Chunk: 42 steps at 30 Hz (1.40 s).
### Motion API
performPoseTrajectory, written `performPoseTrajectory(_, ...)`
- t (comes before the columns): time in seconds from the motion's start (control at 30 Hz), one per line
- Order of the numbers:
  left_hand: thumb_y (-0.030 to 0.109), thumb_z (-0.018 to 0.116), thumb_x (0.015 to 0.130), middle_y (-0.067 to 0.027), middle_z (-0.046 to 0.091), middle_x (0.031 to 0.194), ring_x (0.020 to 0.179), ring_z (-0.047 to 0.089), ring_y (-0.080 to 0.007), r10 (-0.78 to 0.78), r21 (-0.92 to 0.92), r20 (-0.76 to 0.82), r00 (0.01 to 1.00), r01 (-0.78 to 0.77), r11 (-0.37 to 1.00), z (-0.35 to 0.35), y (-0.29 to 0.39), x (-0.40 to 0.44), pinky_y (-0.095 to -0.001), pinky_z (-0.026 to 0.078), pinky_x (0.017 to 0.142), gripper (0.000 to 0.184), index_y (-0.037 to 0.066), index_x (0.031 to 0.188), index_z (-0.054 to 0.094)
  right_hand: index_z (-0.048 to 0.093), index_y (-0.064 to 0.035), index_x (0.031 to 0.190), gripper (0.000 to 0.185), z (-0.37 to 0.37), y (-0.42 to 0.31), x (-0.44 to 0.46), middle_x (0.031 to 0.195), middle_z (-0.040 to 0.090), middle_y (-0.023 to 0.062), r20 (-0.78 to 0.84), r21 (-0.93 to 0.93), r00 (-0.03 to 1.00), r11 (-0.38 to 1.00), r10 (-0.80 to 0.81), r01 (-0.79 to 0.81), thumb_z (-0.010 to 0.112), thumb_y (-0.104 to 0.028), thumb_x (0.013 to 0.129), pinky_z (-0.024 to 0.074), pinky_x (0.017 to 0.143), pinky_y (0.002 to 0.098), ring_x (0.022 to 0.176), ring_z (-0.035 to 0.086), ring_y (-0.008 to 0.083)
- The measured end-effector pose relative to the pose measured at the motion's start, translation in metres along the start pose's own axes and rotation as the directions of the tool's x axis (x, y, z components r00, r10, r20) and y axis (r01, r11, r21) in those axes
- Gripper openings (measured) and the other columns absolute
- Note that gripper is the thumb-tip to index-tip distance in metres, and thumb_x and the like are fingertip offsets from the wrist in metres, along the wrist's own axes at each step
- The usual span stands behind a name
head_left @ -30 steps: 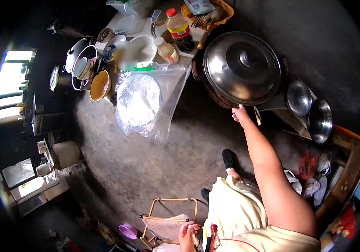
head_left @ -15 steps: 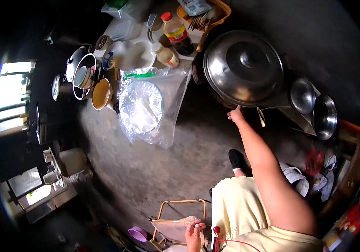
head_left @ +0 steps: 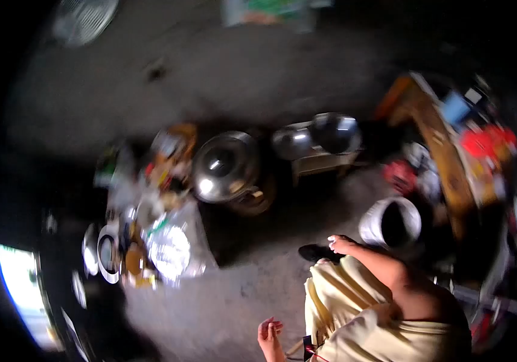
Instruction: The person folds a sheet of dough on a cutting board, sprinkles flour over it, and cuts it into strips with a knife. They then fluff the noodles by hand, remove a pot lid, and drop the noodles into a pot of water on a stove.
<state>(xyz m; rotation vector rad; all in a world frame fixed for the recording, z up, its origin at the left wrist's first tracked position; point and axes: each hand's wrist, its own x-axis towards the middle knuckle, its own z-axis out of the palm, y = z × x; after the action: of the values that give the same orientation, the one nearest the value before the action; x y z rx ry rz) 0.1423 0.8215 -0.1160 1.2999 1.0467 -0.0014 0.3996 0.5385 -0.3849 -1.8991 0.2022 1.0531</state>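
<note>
My right hand [head_left: 341, 244] hovers low in front of my yellow clothing, above my dark shoe [head_left: 312, 253]. Motion smears its fingers, so whether they hold anything does not show. At the bottom, my left hand [head_left: 269, 331] is raised with loosely curled, parted fingers and nothing visible in it. Both hands are apart from the big wok with a domed metal lid [head_left: 227, 168], which stands farther off, up and to the left. A white bucket [head_left: 367, 224] with a dark inside is the nearest vessel to the right hand.
Two metal bowls [head_left: 337, 134] rest on a small stand right of the wok. Clear plastic [head_left: 197, 241] covers a round vessel on the left, beside blurred pots and bottles. A wooden frame [head_left: 436, 151] with red bags and other items runs along the right.
My right hand has come away from the wok's near edge and back toward my body. The view has swung right and blurred, so the wok now appears smaller and farther left.
</note>
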Motion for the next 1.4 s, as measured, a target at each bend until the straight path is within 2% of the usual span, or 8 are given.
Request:
performPoseTrajectory(0.07, 0.014, 0.052, 0.089, -0.0087, 0.064, 0.079, 0.068, 0.062, -0.0161, 0.099, 0.075, 0.174, 0.98, -0.114, 0.991, -0.024, -0.017, 0.016, -0.0254, 0.045, 0.057, 0.017, 0.003, 0.101, 0.058, 0.047, -0.0029, 0.122, 0.042, -0.026, 0.002, -0.081, 0.083, 0.062, 0.0072, -0.191, -0.119, 0.979, 0.992, -0.073, 0.05, 0.054, -0.014, 0.081, 0.0491, 0.058, 0.0298, 0.067, 0.058, 0.014)
performPoseTrajectory(0.2, 0.028, 0.056, 0.087, -0.0071, 0.065, 0.087, 0.07, 0.063, -0.0152, 0.134, 0.223, 0.482, 0.866, -0.269, 0.937, -0.034, -0.02, 0.059, -0.0236, 0.046, 0.055, 0.028, 0.008, 0.106, 0.059, 0.046, 0.0, 0.118, 0.033, -0.051, 0.09, -0.173, 0.077, 0.058, 0.005, -0.25, 0.737, 0.952, 0.603, -0.176, 0.305, 0.05, -0.012, 0.087, 0.0461, 0.057, 0.0277, 0.061, 0.053, 0.0127)
performPoseTrajectory(0.3, 0.026, 0.055, 0.088, -0.0104, 0.065, 0.087, 0.068, 0.062, -0.0166, 0.149, 0.269, 0.585, 0.798, -0.363, 0.892, -0.007, -0.018, 0.086, -0.0255, 0.047, 0.055, 0.028, 0.006, 0.108, 0.056, 0.043, 0.0008, 0.119, 0.032, -0.077, 0.046, -0.317, 0.082, 0.055, 0.0046, -0.389, 0.31, 0.913, 0.915, -0.126, 0.258, 0.046, -0.011, 0.09, 0.0451, 0.058, 0.0265, 0.069, 0.053, 0.0115)
performPoseTrajectory(0.73, 0.023, 0.054, 0.088, -0.0068, 0.062, 0.087, 0.076, 0.059, -0.0151, 0.068, 0.162, 0.897, 0.436, -0.469, 0.868, 0.31, -0.031, -0.2, -0.0271, 0.043, 0.066, 0.026, 0.004, 0.104, 0.056, 0.054, -0.0008, 0.115, 0.036, -0.21, 0.178, -0.614, 0.102, 0.061, 0.0136, -0.796, -0.029, 0.522, 0.881, -0.305, 0.472, 0.045, -0.027, 0.092, 0.0463, 0.08, 0.0328, 0.086, 0.061, 0.0239)
performPoseTrajectory(1.03, 0.014, 0.046, 0.092, -0.0081, 0.061, 0.098, 0.087, 0.059, -0.0155, -0.232, 0.212, 0.972, 0.036, -0.558, 0.803, 0.453, -0.126, -0.376, -0.0263, 0.045, 0.075, 0.023, 0.001, 0.11, 0.052, 0.059, -0.0085, 0.106, 0.022, -0.316, 0.332, -0.727, 0.097, 0.06, 0.0133, -0.95, -0.303, 0.082, 0.953, -0.302, -0.007, 0.053, -0.019, 0.087, 0.0431, 0.085, 0.0399, 0.089, 0.057, 0.0283)
performPoseTrajectory(1.13, 0.006, 0.051, 0.087, -0.0096, 0.057, 0.108, 0.097, 0.056, -0.0186, -0.168, 0.176, 0.974, -0.155, 0.041, 0.984, 0.478, -0.139, -0.395, -0.0269, 0.044, 0.081, 0.025, 0.001, 0.112, 0.05, 0.059, -0.0075, 0.104, 0.02, -0.329, 0.352, -0.728, 0.101, 0.058, 0.0128, -0.946, -0.324, 0.029, 0.946, -0.324, -0.019, 0.054, -0.012, 0.085, 0.044, 0.084, 0.0387, 0.09, 0.056, 0.0271)
performPoseTrajectory(1.27, 0.007, 0.055, 0.085, -0.0109, 0.056, 0.106, 0.092, 0.057, -0.0203, 0.017, -0.191, 0.968, -0.252, -0.685, 0.704, 0.537, -0.179, -0.39, -0.0296, 0.045, 0.08, 0.026, 0.0, 0.11, 0.05, 0.055, -0.0026, 0.107, 0.025, -0.334, 0.38, -0.732, 0.103, 0.055, 0.0155, -0.949, -0.303, 0.045, 0.943, -0.311, 0.142, 0.055, -0.001, 0.081, 0.0462, 0.082, 0.0348, 0.096, 0.055, 0.031)
performPoseTrajectory(1.4, 0.009, 0.056, 0.084, -0.0146, 0.056, 0.1, 0.092, 0.056, -0.023, 0.166, -0.27, 0.963, -0.213, -0.717, 0.643, 0.581, -0.2, -0.428, -0.0327, 0.048, 0.074, 0.026, 0.001, 0.108, 0.05, 0.056, -0.0033, 0.107, 0.029, -0.358, 0.39, -0.753, 0.107, 0.053, 0.0154, -0.966, -0.147, 0.201, 0.986, -0.162, 0.084, 0.055, 0.0, 0.078, 0.0456, 0.084, 0.0363, 0.099, 0.054, 0.0321)
